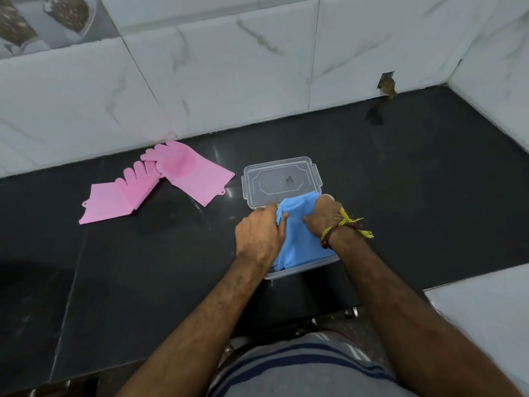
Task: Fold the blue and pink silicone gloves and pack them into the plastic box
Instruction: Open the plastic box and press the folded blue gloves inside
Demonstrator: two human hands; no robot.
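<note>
Folded blue silicone gloves [300, 239] lie in a clear plastic box [289, 272] near the counter's front edge. My left hand [259, 234] grips their left side and my right hand [322, 216] grips their right side, both pressing down on them. The box's clear lid [282, 180] lies flat just behind the box, partly under the blue gloves' far end. Two pink silicone gloves lie unfolded to the left: one [194, 173] near the wall, the other [117, 197] in front of it, their fingers overlapping. Most of the box is hidden by my hands and the gloves.
The black stone counter [415, 181] ends at a white marble-tiled wall [229, 75] behind and on the right. A chipped hole [387, 83] sits at the wall's base, back right. A white ledge [486, 305] is at the front right.
</note>
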